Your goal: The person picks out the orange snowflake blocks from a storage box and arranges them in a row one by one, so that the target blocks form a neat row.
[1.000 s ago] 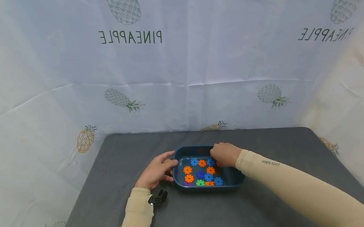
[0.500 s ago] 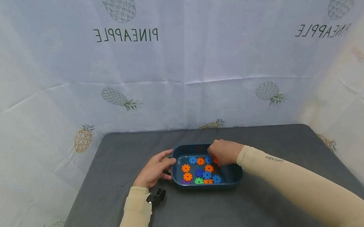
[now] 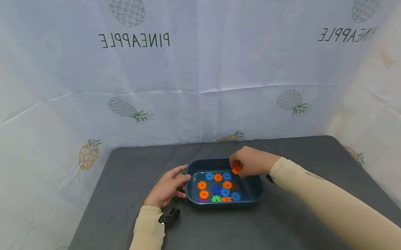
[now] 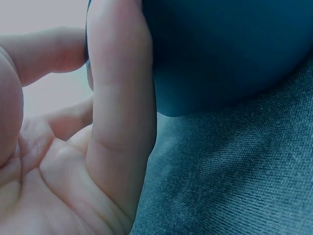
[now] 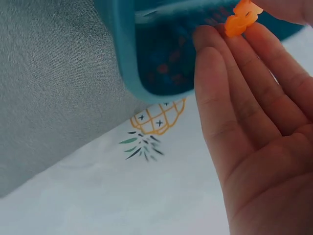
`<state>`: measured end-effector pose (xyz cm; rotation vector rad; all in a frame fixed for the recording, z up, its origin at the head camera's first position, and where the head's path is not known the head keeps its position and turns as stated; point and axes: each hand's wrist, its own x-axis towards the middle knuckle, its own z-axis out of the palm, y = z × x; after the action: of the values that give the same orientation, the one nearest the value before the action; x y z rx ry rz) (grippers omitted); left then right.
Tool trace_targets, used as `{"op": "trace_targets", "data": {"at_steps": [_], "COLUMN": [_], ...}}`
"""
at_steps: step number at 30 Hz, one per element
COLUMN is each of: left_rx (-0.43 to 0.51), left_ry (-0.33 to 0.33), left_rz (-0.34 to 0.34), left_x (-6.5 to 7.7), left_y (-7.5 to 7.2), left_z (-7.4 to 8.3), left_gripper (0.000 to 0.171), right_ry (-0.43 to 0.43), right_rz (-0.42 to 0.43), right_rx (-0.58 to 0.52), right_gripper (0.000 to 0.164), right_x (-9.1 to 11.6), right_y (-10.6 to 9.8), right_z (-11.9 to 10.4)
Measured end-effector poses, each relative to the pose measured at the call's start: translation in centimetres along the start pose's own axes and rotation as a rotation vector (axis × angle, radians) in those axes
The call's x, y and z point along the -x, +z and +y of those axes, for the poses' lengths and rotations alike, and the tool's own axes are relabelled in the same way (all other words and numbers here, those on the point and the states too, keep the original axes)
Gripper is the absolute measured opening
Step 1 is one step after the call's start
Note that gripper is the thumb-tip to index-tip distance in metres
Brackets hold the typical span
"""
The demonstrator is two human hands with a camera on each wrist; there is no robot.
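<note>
Pinching a round orange plastic disc (image 3: 236,169) between thumb and fingertips, the right hand (image 3: 252,162) hovers over a dark blue, round-cornered tray (image 3: 250,192) gripped by the left hand (image 3: 166,187). Notches ring the disc's edge.

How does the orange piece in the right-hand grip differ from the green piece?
The held orange piece is bright orange, while the green piece is green. The held orange piece is pinched in the right-hand grip; the green piece lies in the tray, untouched. Fingers partly cover the held orange piece, but none cover the green piece. Both have notched, gear-like edges.
</note>
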<state>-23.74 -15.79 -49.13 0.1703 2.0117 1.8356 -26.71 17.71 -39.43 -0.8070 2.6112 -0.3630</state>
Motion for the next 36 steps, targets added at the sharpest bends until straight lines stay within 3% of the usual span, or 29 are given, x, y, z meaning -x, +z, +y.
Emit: {"op": "trace_targets", "data": {"at_steps": [12, 18, 25, 29, 36], "left_rx": [-0.013, -0.019, -0.013, -0.007, -0.020], "left_ry": [-0.018, -0.008, -0.027, -0.022, -0.021], "left_rz": [0.022, 0.022, 0.028, 0.029, 0.034], "left_x": [-0.3, -0.4, -0.4, -0.5, -0.6], "left_y": [0.4, 0.4, 0.4, 0.2, -0.2], "left_z": [-0.2, -0.2, -0.3, -0.4, -0.6], "left_gripper": [0.068, 0.070, 0.069, 0.068, 0.067], "right_ry": [0.059, 0.093, 0.132, 0.172, 0.238], "right_rz": [0.243, 0.374, 0.479, 0.513, 0.519], "right_rx": [-0.336, -0.482, -0.644, -0.703, -0.646], "right_gripper": [0.032, 0.033, 0.046, 0.045, 0.041], "right_x": [3.9, 5.4, 6.9, 7.3, 6.7], "right_y": [0.9, 2.3, 4.4, 5.5, 6.9], "right_z": [3.1, 4.8, 6.8, 8.2, 9.7]}}
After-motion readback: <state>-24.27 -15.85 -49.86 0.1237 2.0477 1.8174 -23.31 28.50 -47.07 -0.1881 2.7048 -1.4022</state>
